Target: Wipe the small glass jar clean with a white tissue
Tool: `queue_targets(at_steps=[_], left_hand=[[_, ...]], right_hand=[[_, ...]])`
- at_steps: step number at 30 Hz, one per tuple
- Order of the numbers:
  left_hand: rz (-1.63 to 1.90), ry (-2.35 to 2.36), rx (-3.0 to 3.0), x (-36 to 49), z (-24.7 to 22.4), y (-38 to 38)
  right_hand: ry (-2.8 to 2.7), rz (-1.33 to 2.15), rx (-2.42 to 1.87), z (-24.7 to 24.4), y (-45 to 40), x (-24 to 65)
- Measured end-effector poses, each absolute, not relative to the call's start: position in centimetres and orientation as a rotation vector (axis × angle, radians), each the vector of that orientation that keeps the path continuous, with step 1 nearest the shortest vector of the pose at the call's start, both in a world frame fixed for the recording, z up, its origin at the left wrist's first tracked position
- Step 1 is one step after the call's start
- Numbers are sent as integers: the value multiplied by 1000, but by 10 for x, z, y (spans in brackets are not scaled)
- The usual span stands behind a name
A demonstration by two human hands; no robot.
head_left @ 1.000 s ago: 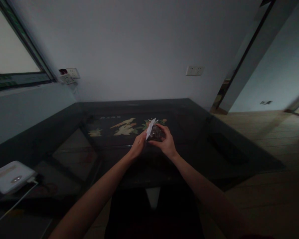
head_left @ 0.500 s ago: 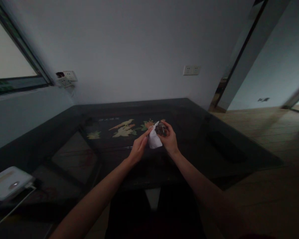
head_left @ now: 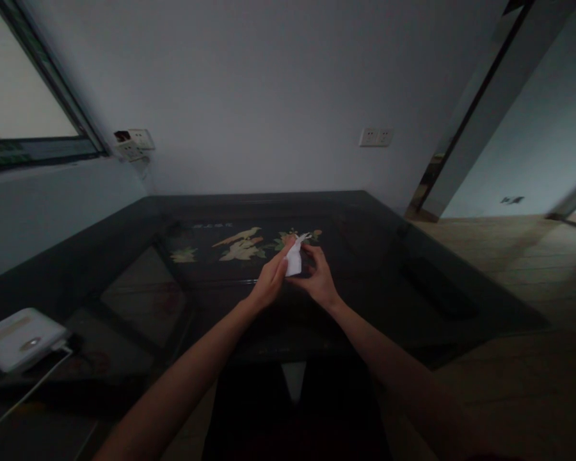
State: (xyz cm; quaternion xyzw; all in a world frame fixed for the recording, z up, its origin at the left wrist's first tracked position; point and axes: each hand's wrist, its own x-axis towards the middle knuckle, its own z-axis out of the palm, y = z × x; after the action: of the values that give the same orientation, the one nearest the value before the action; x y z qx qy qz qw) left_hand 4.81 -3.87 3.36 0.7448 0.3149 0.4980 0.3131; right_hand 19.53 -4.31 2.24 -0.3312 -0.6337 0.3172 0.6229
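Observation:
My left hand (head_left: 269, 280) is closed on a white tissue (head_left: 294, 261), pinching it between thumb and fingers. My right hand (head_left: 319, 275) curves in from the right, thumb and fingers bent around a small dark, glassy object (head_left: 306, 262). The tissue lies against that object's left side and covers most of it, so its full shape is hidden. Both hands meet above the dark glossy tabletop (head_left: 365, 256), in front of its bird-and-flower picture (head_left: 242, 246).
At the left a white box-shaped device (head_left: 24, 339) with a cable (head_left: 29, 397) stands on the table. A long dark object (head_left: 436, 288) lies at the right. Wall sockets (head_left: 376, 137) and a plug-in adapter (head_left: 129, 149) are on the walls behind. A window is at upper left.
The dark glassy object has turned and moved left behind the tissue, so less of it shows. My right hand has shifted slightly left and lower. The tissue is more bunched. The view tilted a little.

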Motion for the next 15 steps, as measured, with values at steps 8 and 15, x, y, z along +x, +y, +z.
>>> queue_targets(at_steps=[8,15], left_hand=[[1206,723,1859,45,34,-33],[1298,898,1597,50,28,-33]], right_hand=[[-1448,786,-735,25,-42,197],[-1396,838,-753,26,-41,197]])
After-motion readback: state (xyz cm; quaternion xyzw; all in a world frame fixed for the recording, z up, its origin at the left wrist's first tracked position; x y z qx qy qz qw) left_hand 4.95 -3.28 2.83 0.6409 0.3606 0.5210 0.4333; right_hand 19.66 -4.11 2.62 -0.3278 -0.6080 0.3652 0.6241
